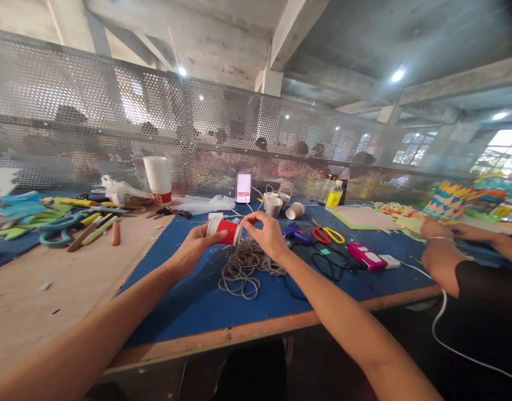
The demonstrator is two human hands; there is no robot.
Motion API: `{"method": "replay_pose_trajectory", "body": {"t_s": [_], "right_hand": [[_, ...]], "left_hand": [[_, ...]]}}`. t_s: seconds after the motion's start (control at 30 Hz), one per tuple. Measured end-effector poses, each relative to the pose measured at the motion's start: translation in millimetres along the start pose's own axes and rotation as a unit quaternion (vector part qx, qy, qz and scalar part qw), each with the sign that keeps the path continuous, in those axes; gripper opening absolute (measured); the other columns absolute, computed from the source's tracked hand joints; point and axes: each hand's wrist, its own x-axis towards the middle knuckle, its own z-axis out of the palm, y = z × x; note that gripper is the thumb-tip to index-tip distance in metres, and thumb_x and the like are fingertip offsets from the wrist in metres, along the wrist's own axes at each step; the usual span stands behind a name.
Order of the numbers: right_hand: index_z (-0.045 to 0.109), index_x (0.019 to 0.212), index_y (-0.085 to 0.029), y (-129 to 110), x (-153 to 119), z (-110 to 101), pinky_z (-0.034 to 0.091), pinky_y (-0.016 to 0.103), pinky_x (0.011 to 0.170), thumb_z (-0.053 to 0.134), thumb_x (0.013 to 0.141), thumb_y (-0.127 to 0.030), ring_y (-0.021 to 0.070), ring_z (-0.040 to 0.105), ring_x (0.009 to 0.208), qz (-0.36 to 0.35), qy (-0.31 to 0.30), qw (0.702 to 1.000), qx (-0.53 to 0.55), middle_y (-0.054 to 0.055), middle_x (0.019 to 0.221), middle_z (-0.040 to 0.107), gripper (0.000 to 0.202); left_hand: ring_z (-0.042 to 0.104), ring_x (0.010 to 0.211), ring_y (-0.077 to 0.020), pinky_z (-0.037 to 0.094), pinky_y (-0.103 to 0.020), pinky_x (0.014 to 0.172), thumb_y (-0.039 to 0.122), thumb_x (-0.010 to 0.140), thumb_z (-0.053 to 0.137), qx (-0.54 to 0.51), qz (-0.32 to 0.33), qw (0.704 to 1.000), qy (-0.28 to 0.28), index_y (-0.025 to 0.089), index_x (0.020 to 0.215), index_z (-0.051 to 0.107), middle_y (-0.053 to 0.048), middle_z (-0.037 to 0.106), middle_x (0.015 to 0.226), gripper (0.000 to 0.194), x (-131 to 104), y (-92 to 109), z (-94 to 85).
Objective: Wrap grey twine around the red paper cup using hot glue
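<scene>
A red and white paper cup [230, 232] lies tilted sideways in my left hand [195, 245], whose fingers and thumb wrap around it. My right hand [266, 234] is at the cup's right end, thumb and forefinger pinched together. Whatever sits between those fingertips is too small to make out. Below both hands a tangled heap of grey cord [245, 267] is spread on the blue mat [176, 312]. Behind them stand small cups with cord handles [273, 205], and one cup [295, 210] rests on its side.
Left are a paper cup stack [158, 175], blue scissors [58, 229] and several hand tools. Right lie a blue glue gun [298, 233], yellow-red scissors [329, 235], a magenta box [367, 256] and a yellow-labelled bottle [334, 196]. A phone [243, 188] stands behind. A co-worker's arms [443, 250] reach in.
</scene>
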Motion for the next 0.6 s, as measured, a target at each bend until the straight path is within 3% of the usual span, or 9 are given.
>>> {"method": "replay_pose_trajectory", "body": {"t_s": [0.6], "right_hand": [[0.071,0.084,-0.022,-2.5,-0.2,-1.8,0.054,0.031,0.086,0.067,0.092,-0.032,0.0173,0.069,0.081,0.023,-0.006,1.0,-0.011,0.002,0.086,0.075,0.014]], "left_hand": [[0.071,0.076,-0.0228,0.054,-0.033,0.071,0.036,0.075,0.084,0.001,-0.005,1.0,-0.007,0.017,0.097,0.077,-0.008,0.08,0.09,0.03,-3.0,5.6,2.8]]}}
